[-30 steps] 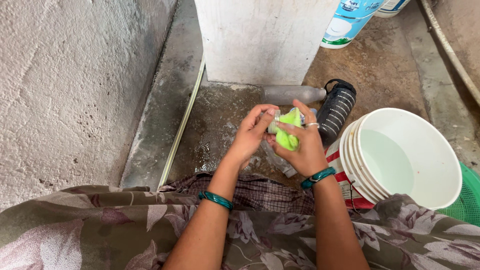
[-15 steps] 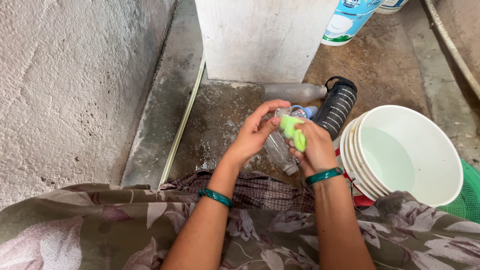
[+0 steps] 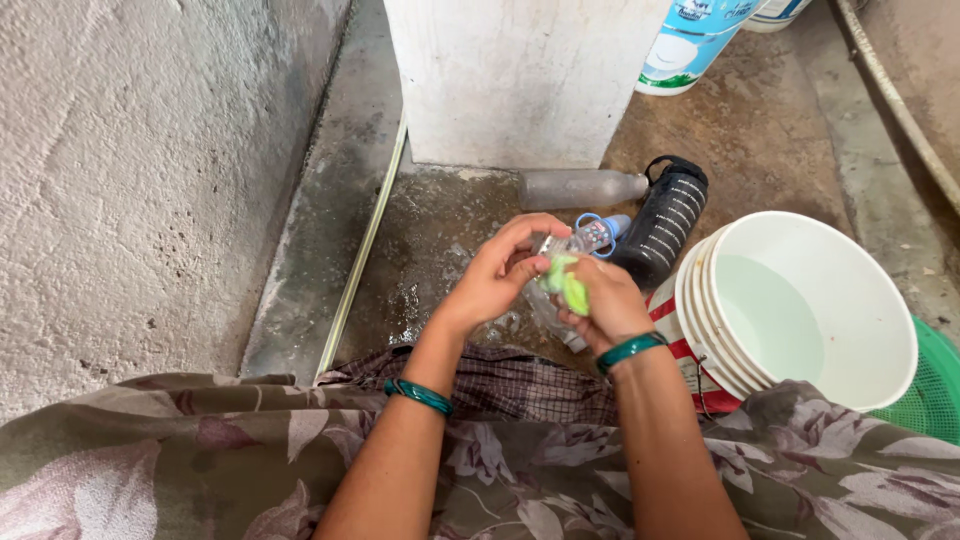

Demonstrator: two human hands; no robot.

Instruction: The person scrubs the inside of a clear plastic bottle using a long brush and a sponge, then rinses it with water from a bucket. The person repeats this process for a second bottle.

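Down in the head view, the left hand (image 3: pixel 500 278) gripped a small clear bottle (image 3: pixel 560 280) by its upper part, fingers curled round it, while the right hand (image 3: pixel 605 300) was closed on a green scrubber (image 3: pixel 566 284) pressed against the bottle's side. Both were held above the wet concrete floor (image 3: pixel 440 240), just in front of the person's lap. The bottle's blue-ringed top (image 3: pixel 598 229) stuck out past the fingers. Just beyond lay a grey bottle (image 3: pixel 580 187) on its side and a black bottle (image 3: pixel 663 222) leaning beside a stack of white buckets (image 3: pixel 800 310) holding water. A green basket (image 3: pixel 930 395) peeked out behind the buckets, and a white pillar (image 3: pixel 520 80) stood further back.
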